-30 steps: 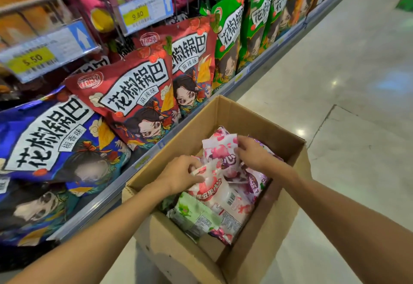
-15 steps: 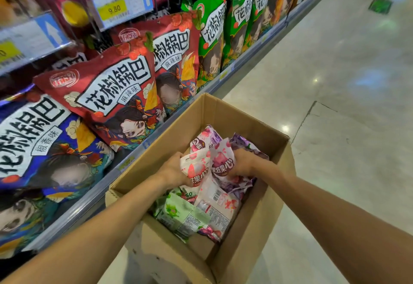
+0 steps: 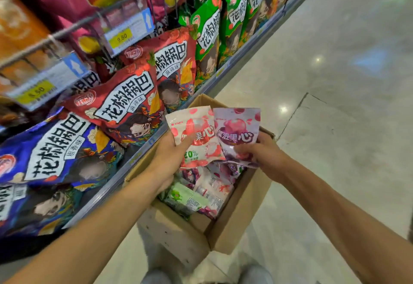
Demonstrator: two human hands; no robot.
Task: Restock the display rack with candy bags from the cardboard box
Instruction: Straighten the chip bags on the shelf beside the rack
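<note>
An open cardboard box stands on the floor against the display rack. My left hand holds a pink-and-white candy bag upright above the box. My right hand pinches a purple candy bag beside it, the two bags side by side and touching. Several more candy bags, pink, purple and green, lie piled inside the box.
The rack on the left is packed with large red snack bags, blue snack bags and green snack bags, with chip bags on wire hooks above and price tags in front. Polished tile floor stretches to the right. My shoes show at the bottom edge.
Both hands have risen out of the box, each lifting a candy bag from the pile up to rim height. The view has tilted up towards the rack.
</note>
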